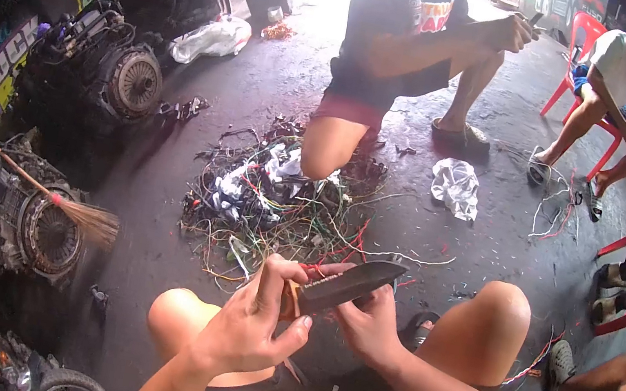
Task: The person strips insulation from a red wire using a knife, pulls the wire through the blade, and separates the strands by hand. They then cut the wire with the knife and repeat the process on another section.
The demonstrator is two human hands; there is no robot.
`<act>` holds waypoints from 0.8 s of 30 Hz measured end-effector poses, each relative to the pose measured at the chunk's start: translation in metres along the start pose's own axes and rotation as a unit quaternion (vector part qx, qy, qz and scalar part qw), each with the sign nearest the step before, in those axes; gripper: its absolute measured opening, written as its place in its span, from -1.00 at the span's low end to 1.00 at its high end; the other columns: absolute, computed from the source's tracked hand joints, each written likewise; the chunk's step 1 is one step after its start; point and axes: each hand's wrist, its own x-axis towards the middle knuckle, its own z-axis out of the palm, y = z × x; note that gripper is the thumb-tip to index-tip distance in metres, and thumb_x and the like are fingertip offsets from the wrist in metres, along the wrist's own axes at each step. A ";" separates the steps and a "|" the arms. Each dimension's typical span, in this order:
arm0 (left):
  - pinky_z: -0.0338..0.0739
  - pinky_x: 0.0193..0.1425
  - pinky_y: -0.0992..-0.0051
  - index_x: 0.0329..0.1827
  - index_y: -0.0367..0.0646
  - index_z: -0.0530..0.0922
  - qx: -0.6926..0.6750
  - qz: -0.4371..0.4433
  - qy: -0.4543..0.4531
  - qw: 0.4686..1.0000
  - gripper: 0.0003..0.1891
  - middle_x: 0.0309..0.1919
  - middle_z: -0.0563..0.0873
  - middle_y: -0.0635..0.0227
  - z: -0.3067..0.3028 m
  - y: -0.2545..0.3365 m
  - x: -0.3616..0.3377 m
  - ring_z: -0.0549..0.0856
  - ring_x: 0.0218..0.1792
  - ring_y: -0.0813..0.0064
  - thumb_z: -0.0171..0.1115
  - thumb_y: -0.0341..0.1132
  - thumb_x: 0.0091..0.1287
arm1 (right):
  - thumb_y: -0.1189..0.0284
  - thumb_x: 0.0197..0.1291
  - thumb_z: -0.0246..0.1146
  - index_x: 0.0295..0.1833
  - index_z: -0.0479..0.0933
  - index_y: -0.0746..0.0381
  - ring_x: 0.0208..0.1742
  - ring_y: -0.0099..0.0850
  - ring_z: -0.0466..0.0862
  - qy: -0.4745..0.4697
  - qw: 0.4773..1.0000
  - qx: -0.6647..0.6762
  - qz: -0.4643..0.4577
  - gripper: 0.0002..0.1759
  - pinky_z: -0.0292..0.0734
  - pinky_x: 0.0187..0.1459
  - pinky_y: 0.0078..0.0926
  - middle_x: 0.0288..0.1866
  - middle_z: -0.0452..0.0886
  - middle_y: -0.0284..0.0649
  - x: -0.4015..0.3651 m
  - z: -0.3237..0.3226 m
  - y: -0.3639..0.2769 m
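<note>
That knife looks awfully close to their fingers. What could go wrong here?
1. The knife in the left hand lies right over the right hand, which seems to pinch a red wire; a slip could cut it.
2. A bare knee sits close beside the blade; a runaway stroke might reach it.
3. The wire pile ahead could snag feet.

Dark concrete floor (157, 186), tangled wire heap (279, 202), white rag (455, 188), broom (89, 220), engine parts (122, 76)

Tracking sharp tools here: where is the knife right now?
Head view, low centre: the knife is gripped by its handle in the left hand, its blade reaching over the right hand, just this side of the wire pile.
</note>
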 end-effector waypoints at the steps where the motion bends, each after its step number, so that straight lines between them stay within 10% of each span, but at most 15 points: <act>1: 0.55 -0.19 0.30 0.15 -0.18 0.31 0.017 0.029 0.022 0.999 -0.51 -0.26 0.54 0.24 0.000 -0.003 -0.001 0.63 -0.34 0.33 0.35 -0.39 0.23 | 0.52 0.37 0.21 0.05 0.63 0.39 -0.13 -0.61 0.65 -0.011 1.000 -0.004 0.011 -0.77 0.56 -0.07 -0.55 -0.17 0.74 -0.25 -0.001 0.001 -0.003; 9: 0.60 -0.17 0.35 0.26 -0.22 0.41 0.003 0.084 0.086 0.993 -0.45 -0.13 0.65 0.18 -0.001 -0.003 0.000 0.67 -0.31 0.34 0.42 -0.41 0.21 | 0.62 0.39 0.18 0.14 0.60 0.40 0.03 -0.51 0.68 -0.070 0.996 -0.037 -0.038 -0.74 0.60 0.04 -0.52 0.02 0.73 -0.21 -0.006 0.001 0.001; 24: 0.58 -0.24 0.39 0.13 -0.26 0.55 0.016 0.077 0.065 0.995 -0.60 -0.24 0.66 0.21 -0.008 0.001 0.002 0.65 -0.39 0.41 0.41 -0.45 0.21 | 0.62 0.21 0.29 -0.04 0.67 0.32 -0.24 -0.44 0.73 -0.049 0.981 -0.157 -0.105 -0.79 0.58 -0.18 -0.49 -0.20 0.74 -0.14 -0.007 -0.003 0.000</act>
